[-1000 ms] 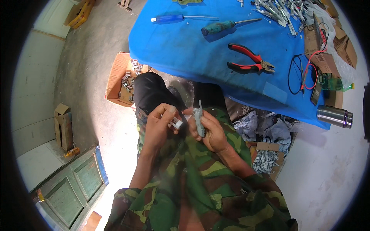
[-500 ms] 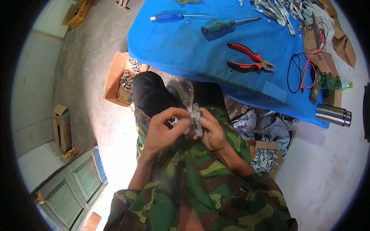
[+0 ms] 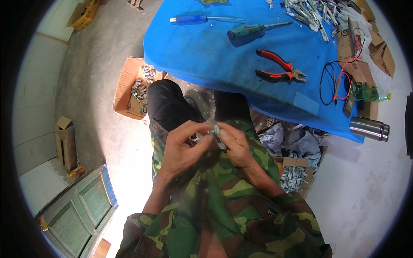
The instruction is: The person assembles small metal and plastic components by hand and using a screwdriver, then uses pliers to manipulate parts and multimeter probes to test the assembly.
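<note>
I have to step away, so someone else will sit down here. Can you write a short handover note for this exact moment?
Left hand: fingers pinch one end of a small grey metal part over the lap.
Right hand: grips the same part from the other side.
Nearby: pliers and two screwdrivers untouched on the blue table; cardboard box of similar parts on the floor.
Done: cannot tell.
Left: the part in hand.

Both forearms are raised from the lower edge in camouflage sleeves, and the left hand (image 3: 183, 148) and right hand (image 3: 235, 146) are brought together over the lap, fingers curled, fingertips pinched and touching.
</note>
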### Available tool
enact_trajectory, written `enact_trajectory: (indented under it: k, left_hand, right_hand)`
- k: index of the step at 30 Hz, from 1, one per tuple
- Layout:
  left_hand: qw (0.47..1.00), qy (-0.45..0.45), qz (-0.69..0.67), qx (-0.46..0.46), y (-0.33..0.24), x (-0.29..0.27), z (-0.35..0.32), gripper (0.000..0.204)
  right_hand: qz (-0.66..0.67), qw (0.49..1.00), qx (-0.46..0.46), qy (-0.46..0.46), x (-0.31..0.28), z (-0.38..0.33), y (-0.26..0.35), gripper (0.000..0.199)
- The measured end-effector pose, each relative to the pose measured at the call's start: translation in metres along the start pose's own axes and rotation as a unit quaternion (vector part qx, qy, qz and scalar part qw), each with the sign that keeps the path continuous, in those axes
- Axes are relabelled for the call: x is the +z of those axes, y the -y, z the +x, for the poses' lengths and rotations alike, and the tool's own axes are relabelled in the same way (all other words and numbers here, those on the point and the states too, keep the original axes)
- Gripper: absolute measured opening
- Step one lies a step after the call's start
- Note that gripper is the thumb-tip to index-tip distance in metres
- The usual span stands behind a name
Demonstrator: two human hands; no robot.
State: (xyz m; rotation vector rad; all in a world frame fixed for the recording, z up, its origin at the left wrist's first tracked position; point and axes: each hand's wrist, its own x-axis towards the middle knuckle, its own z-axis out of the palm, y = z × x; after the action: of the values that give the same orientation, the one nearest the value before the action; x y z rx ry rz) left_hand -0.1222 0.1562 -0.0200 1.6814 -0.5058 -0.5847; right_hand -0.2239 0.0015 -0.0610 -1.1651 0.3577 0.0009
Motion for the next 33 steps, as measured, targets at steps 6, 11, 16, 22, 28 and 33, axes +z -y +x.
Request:
enact_trajectory:
  k: [6,11,16,22,28,33]
  left_hand:
    - [0.999,0.027,-0.017,-0.002,0.007,-0.010,0.005,0.016]
    - [0.995,0.078,-0.051,-0.027,0.009,-0.015,0.013,0.011]
    - [0.982,0.137,-0.089,-0.092,0.010,-0.012,0.024,0.009]
    - [0.968,0.179,-0.121,-0.128,0.001,0.000,0.032,0.013]
    - [0.965,0.244,-0.052,-0.077,-0.011,0.010,0.034,0.013]
    - [0.964,0.245,-0.045,-0.093,-0.019,0.025,0.033,0.015]
  right_hand:
    - [-0.007,0.999,0.049,0.010,0.001,0.000,0.007,0.042]
    - [0.060,0.997,0.058,0.001,-0.002,-0.001,0.001,0.042]
    - [0.158,0.984,0.035,-0.067,0.001,-0.004,0.002,0.039]
    - [0.237,0.960,0.027,-0.148,-0.002,-0.010,-0.002,0.034]
    - [0.285,0.940,0.012,-0.187,0.000,-0.026,0.000,0.034]
    - [0.289,0.936,-0.013,-0.198,-0.002,-0.040,0.002,0.033]
